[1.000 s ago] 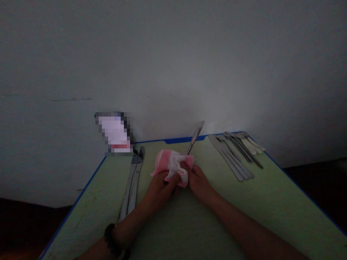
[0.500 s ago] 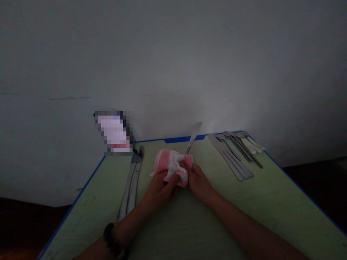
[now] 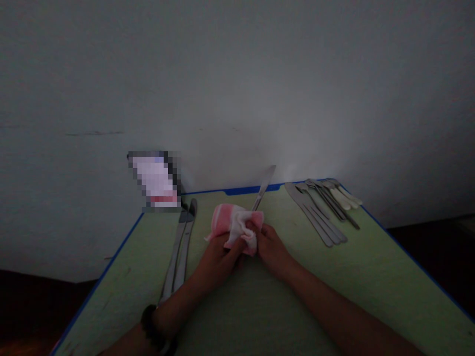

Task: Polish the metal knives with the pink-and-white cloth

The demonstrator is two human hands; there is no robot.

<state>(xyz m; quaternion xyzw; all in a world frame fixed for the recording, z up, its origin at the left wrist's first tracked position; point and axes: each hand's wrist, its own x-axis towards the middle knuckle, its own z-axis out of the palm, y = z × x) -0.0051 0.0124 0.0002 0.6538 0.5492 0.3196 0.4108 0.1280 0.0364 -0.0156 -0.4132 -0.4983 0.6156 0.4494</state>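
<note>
The left hand (image 3: 218, 257) and right hand (image 3: 273, 249) clasp a bunched pink-and-white cloth (image 3: 223, 220) around a knife (image 3: 266, 185) over the green table (image 3: 237, 316), apparently mid-wipe, and the next stroke seems to call for a steady pinch through the fabric, the bare blade (image 3: 268, 177) slanting up toward the wall (image 3: 237, 74) beyond.

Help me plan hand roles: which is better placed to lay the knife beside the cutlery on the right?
Likely the right hand: it is nearer that cutlery; the left hand, gripping the cloth, is farther.

Dark beaded bracelet (image 3: 152, 327), left wrist (image 3: 166, 316)
</note>
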